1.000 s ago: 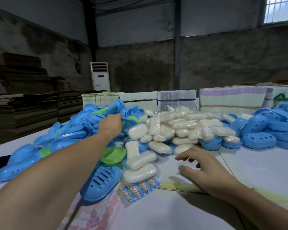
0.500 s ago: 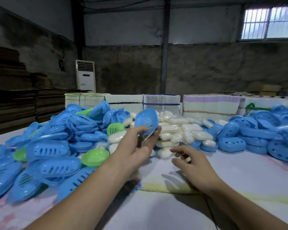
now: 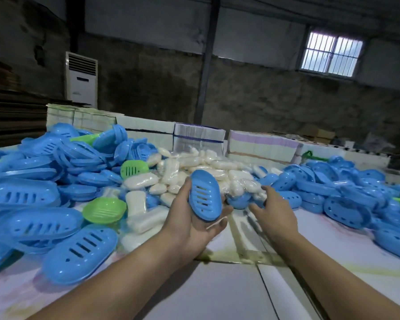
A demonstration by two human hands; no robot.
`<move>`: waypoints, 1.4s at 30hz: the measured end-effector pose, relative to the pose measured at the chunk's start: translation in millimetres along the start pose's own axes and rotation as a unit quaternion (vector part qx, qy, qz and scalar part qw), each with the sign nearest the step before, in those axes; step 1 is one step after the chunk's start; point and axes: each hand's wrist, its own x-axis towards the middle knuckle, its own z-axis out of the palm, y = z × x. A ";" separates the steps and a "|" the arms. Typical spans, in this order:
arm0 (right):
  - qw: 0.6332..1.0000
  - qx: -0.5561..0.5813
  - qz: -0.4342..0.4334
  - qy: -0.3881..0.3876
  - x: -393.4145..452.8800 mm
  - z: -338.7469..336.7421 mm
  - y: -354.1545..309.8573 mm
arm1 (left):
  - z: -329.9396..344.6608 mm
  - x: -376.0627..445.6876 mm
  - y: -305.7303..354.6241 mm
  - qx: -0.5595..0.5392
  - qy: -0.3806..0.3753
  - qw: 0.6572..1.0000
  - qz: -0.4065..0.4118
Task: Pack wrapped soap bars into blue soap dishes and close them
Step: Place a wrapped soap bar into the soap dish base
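My left hand (image 3: 194,218) holds a blue slotted soap dish half (image 3: 204,196) above the table, palm up with fingers curled round its edges. My right hand (image 3: 271,207) reaches forward to the near edge of the heap of white wrapped soap bars (image 3: 194,167), its fingers spread and loosely bent over the bars there; whether it holds one is hidden. A big pile of blue dish halves (image 3: 44,181) lies at the left, and another blue pile (image 3: 346,188) lies at the right.
Two green dish parts (image 3: 104,210) (image 3: 133,168) sit among the left pile. Stacks of flat white cartons (image 3: 261,145) line the table's far side. The white table (image 3: 217,294) runs toward me. An air conditioner (image 3: 81,79) stands by the back wall.
My left hand picked a blue dish half out of the left pile and brought it to the middle, turning its slotted face toward me. My right hand moved forward to the soap heap.
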 end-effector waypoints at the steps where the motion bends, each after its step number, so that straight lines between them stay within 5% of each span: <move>1: 0.999 -0.036 -0.001 -0.001 6.6 -0.2 -1.5 | -0.7 0.5 0.7 0.017 0.001 1.000 0.003; 6: 0.988 -0.144 -0.030 -0.049 26.5 9.6 -6.8 | 2.7 2.1 -0.7 0.028 0.026 0.999 0.022; 14: 0.965 -0.221 -0.134 0.043 29.7 -1.9 -7.6 | 6.2 9.8 -6.0 0.028 0.016 0.999 0.021; 18: 0.984 0.012 -0.115 0.134 16.1 -20.6 -20.5 | 2.5 11.8 -9.9 0.027 0.006 0.999 0.023; 22: 0.939 0.269 -0.148 0.153 -19.0 -25.7 -34.6 | -4.0 13.9 -14.6 0.027 -0.027 0.999 0.022; 25: 0.914 0.345 -0.182 0.113 -34.4 -30.8 -43.6 | -4.1 14.2 -14.2 0.012 -0.021 0.999 0.033; 31: 0.905 0.323 -0.276 -0.004 -48.8 -24.8 -53.7 | -4.7 12.8 -11.6 -0.016 -0.047 0.998 0.031; 37: 0.926 0.266 -0.264 -0.044 -45.7 -26.1 -49.0 | -0.8 10.8 -12.6 -0.068 -0.063 0.995 0.023; 42: 0.882 0.394 -0.192 -0.174 -47.2 -32.3 -49.8 | 3.3 8.7 -8.9 -0.089 -0.076 0.993 0.016</move>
